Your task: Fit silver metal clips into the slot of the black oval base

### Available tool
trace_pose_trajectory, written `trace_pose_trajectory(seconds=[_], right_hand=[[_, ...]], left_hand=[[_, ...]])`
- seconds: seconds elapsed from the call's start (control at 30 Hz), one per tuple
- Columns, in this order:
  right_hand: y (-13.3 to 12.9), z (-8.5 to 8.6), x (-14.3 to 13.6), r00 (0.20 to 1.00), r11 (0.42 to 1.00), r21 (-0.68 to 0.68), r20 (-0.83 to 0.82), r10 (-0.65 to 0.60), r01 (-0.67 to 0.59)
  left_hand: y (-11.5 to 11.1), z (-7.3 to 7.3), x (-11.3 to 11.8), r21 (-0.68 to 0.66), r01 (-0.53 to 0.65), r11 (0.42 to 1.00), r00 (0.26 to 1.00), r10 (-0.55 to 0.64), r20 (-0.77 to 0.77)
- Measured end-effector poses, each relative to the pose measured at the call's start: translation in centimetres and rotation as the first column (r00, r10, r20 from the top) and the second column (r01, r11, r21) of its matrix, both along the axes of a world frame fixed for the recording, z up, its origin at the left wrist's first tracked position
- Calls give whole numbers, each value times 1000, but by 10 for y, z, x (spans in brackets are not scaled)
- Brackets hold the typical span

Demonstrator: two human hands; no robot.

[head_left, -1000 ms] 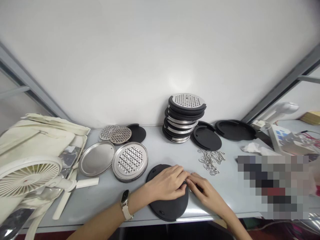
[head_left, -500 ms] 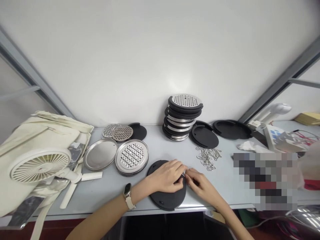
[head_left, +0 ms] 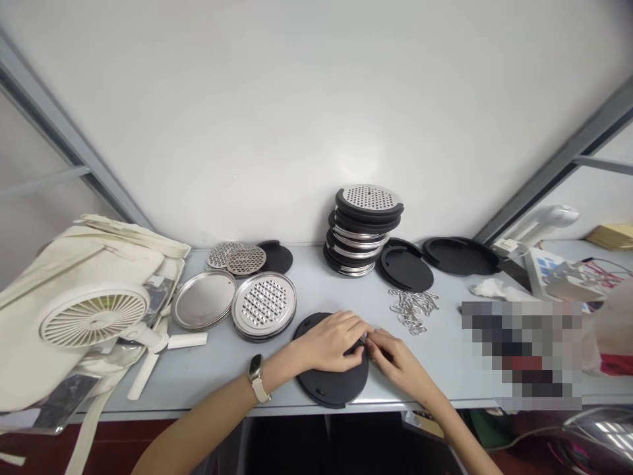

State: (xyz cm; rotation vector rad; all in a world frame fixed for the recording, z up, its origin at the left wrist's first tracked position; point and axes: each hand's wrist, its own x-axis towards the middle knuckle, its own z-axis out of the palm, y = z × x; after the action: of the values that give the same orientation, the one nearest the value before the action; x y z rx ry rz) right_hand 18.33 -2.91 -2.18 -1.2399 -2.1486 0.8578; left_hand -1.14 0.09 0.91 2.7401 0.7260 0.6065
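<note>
A round black plate (head_left: 336,388) with small holes lies near the table's front edge. Across its top rests my left hand (head_left: 329,343), fingers curled at its right rim and gripping it. My right hand (head_left: 395,356) is pinched closed at that same rim, close to the left fingertips. Between the hands shows a sliver of a metal wire hook (head_left: 364,338), mostly hidden by fingers. Similar wire hooks (head_left: 414,309) lie in a loose pile to the right. Left of the plate sits a stack of silver grater discs (head_left: 264,307).
Plain silver discs (head_left: 204,300), perforated discs (head_left: 246,260) and a white fan (head_left: 96,315) by a cream bag (head_left: 54,264) are on the left. Behind stands a tall stack of black and silver discs (head_left: 368,231). More black plates (head_left: 405,267) lie right of it.
The view has shifted slightly. Both hands stay at the black plate's right rim, with only small finger movement, and less of the wire hook shows.
</note>
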Motion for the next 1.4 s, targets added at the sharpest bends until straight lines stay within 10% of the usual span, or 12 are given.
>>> trace_pose_trajectory(seconds=[1.4], right_hand=[[-3,7,0,1000,1000,-18,23,-7,8]], left_hand=[[4,4,0,-263,28,964,995,-3,96]])
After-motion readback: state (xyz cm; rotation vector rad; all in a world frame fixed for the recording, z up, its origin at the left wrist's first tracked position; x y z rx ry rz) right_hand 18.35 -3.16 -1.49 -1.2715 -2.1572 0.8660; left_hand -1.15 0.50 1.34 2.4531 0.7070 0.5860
